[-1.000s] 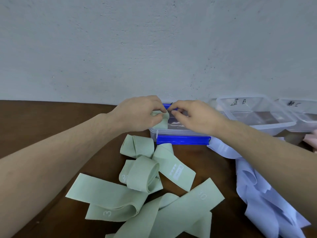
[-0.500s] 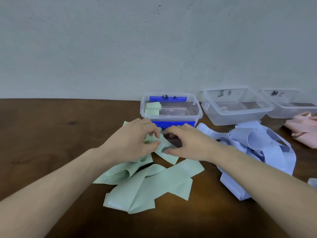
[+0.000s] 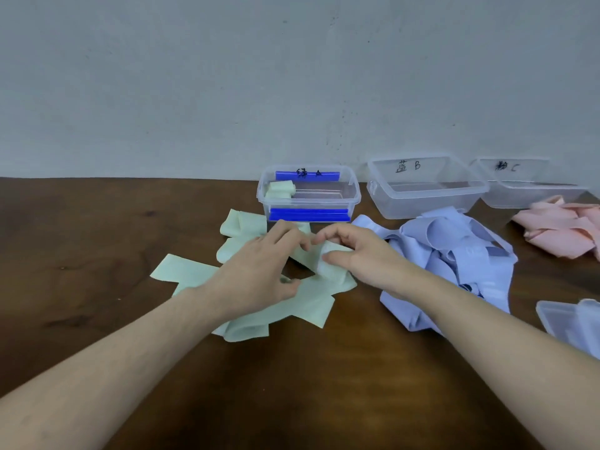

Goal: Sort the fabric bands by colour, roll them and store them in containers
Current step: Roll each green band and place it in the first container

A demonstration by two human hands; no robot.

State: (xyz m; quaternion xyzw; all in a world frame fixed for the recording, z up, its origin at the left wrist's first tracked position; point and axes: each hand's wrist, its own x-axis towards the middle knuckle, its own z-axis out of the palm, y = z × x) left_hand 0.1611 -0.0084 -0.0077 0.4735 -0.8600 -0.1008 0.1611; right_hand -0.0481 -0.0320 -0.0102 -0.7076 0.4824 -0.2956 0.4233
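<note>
Two bare hands are working over a heap of green bands (image 3: 292,303) lying on a dark brown wooden table (image 3: 97,241). The right hand (image 3: 363,258) is pinching the end of one green band (image 3: 331,266) between thumb and curled fingers; that strip is running with its long axis from the near right toward the far left, its held end lifting slightly off the pile. The left hand (image 3: 256,274) is lying over the heap with loosely bent fingers, the fingertips touching fabric; whether it is actually gripping a strip, I cannot tell. The other green strips are fanning out in several directions, one pointing left, another lying folded near the table's front.

Just beyond the hands, container A (image 3: 308,193), clear with blue clips on its near and far sides, is sitting open and holding a rolled green band (image 3: 279,190) at its left end, the roll's axis lying left to right. To its right, container B (image 3: 425,186) is standing open, and further right container C (image 3: 526,186) is partly showing. A tangled pile of blue bands (image 3: 454,251) is lying in front of container B, just beside the right forearm. Pink bands (image 3: 561,228) are bunching at the far right edge. A clear plastic lid (image 3: 571,319) is resting at the near right, cut off by the frame.

A plain pale grey wall (image 3: 227,92), faintly speckled, is rising directly behind the table.
</note>
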